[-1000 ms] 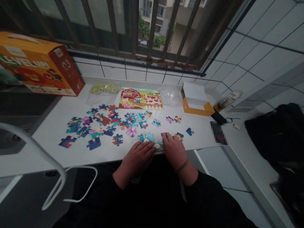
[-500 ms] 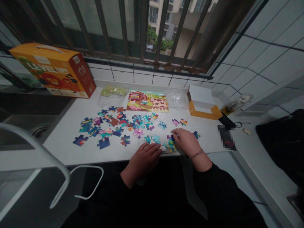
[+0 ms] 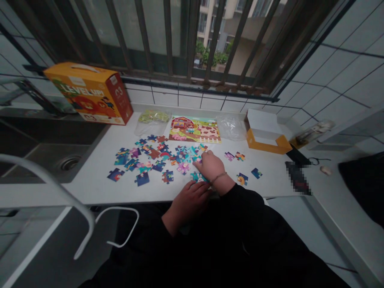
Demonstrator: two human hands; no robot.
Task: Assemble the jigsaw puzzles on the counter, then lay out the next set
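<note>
At the front edge of the white counter (image 3: 90, 190), the right hand (image 3: 211, 166) is seen reaching across above the left hand (image 3: 190, 202), its fingertips set among scattered jigsaw pieces (image 3: 183, 160); whether a piece is pinched cannot be told. The left hand's fingers are curled together just beside a teal rabbit piece (image 3: 198, 177), and no hold can be made out. Beyond, a farm picture card (image 3: 194, 130) and an orange box (image 3: 88, 94) are placed along the window wall.
</note>
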